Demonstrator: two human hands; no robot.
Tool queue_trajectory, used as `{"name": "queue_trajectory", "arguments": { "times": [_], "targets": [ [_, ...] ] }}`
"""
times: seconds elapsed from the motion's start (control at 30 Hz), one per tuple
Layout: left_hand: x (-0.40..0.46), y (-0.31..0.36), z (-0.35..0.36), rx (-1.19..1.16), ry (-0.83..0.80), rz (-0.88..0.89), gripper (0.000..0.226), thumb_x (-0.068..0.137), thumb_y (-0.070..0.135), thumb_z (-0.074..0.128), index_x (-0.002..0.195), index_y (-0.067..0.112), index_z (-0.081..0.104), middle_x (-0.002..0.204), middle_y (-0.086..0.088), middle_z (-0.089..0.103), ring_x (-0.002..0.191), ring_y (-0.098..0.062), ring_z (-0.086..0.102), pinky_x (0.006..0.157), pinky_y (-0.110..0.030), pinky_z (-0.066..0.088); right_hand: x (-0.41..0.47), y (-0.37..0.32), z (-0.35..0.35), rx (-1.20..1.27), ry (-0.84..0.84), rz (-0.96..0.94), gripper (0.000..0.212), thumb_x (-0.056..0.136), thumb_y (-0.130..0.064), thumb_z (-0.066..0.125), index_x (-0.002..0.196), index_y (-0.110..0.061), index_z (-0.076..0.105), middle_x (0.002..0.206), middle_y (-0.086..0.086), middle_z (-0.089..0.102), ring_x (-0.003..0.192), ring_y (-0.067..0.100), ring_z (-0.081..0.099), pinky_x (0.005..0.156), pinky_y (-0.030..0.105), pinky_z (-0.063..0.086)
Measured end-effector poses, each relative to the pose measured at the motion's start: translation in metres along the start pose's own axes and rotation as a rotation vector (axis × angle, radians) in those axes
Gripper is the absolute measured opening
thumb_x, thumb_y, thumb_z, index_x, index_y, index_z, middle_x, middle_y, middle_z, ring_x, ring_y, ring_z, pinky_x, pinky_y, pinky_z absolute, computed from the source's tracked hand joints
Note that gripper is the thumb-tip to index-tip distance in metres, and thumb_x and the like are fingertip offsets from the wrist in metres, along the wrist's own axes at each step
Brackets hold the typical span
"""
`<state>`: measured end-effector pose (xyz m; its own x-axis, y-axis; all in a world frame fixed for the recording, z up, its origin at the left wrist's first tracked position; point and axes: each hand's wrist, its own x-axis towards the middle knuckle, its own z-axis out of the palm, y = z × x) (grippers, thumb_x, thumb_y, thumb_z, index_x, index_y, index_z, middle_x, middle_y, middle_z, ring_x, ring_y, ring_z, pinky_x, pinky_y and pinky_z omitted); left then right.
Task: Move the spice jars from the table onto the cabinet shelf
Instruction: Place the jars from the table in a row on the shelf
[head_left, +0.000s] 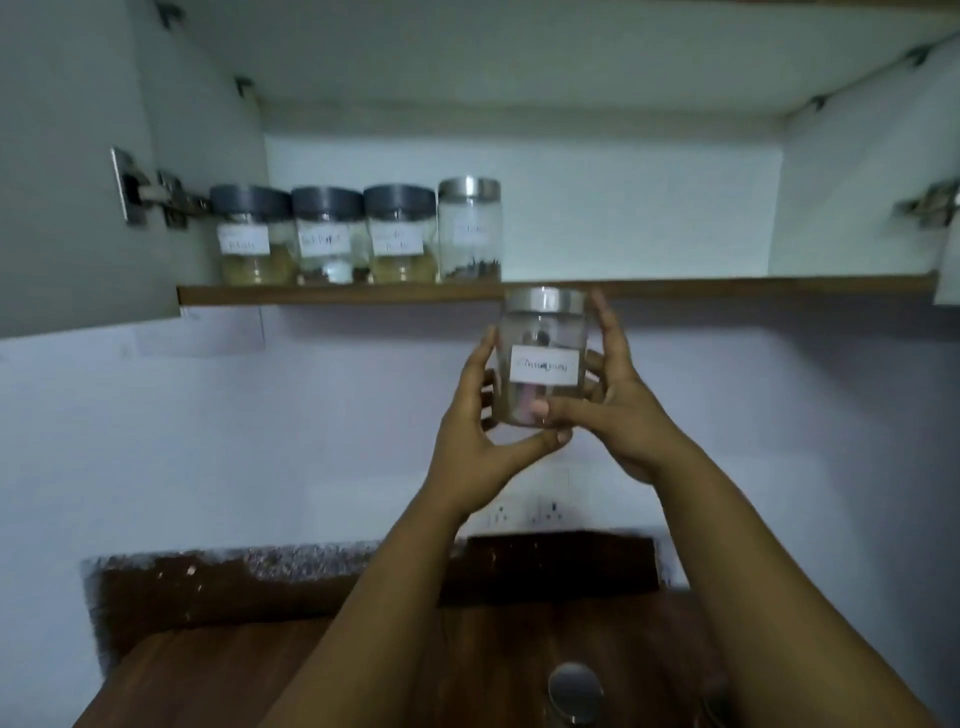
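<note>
Both hands are raised in front of the open cabinet, cupping one clear glass spice jar (543, 358) with a silver lid and a white label whose writing is too blurred to read. The left hand (480, 431) wraps the jar's left side, fingers curled behind it and thumb hooked under its base; the right hand (610, 395) clasps the right side, fingers reaching up near the lid and thumb laid across the lower front. The jar is upright, its lid just below the brown front edge of the cabinet shelf (727, 287), not yet on it. On the shelf's left part four jars stand in a row, touching or nearly so: three grey-lidded jars (327, 236) and, rightmost, a silver-lidded jar (469, 231). To the right of that row the shelf is bare up to the cabinet's right wall. Below, on the wooden table (208, 670), a round silver lid (575, 691), probably another jar's, shows between the forearms.
</note>
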<state>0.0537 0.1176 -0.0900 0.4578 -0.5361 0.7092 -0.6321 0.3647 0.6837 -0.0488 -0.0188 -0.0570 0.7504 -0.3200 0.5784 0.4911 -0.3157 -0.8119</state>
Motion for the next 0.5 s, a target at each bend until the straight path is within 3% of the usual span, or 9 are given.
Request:
{"name": "queue_trajectory", "arguments": {
  "times": [0.07,0.23,0.4,0.5],
  "targets": [
    [0.032,0.025,-0.002,0.022,0.031,0.085,0.103,0.069,0.026,0.086,0.147,0.045,0.021,0.135,0.01,0.053,0.118,-0.004,0.056,0.095,-0.021,0.05,0.025,-0.033,-0.005,-0.044,0.03,-0.1,0.117,0.071,-0.002,0.08,0.146,-0.056,0.007,0.135,0.003,0.051,0.119,0.018,0.06,0.087,0.041,0.057],
    [0.096,0.069,-0.004,-0.043,0.068,0.209,0.101,0.069,0.015,0.087,0.147,0.037,0.027,0.124,0.014,0.057,0.111,-0.006,0.062,0.092,-0.032,0.055,0.076,-0.09,-0.02,-0.116,0.02,-0.202,0.108,0.069,-0.011,0.083,0.143,-0.056,0.019,0.133,0.001,0.051,0.114,0.018,0.063,0.08,0.039,0.059],
    [0.129,0.07,-0.003,0.007,0.107,0.244,0.101,0.065,0.019,0.089,0.145,0.038,0.03,0.123,0.021,0.054,0.108,-0.001,0.06,0.09,-0.03,0.056,0.108,-0.102,-0.036,-0.184,-0.019,-0.216,0.104,0.072,-0.008,0.082,0.143,-0.055,0.022,0.134,0.002,0.053,0.109,0.017,0.066,0.083,0.036,0.058],
    [0.138,0.057,-0.001,0.034,0.13,0.247,0.103,0.063,0.022,0.091,0.144,0.037,0.029,0.124,0.013,0.056,0.109,-0.003,0.061,0.092,-0.035,0.056,0.117,-0.098,-0.043,-0.234,-0.044,-0.193,0.107,0.069,-0.012,0.084,0.143,-0.056,0.02,0.134,0.002,0.052,0.109,0.016,0.066,0.083,0.033,0.058]
  ]
}}
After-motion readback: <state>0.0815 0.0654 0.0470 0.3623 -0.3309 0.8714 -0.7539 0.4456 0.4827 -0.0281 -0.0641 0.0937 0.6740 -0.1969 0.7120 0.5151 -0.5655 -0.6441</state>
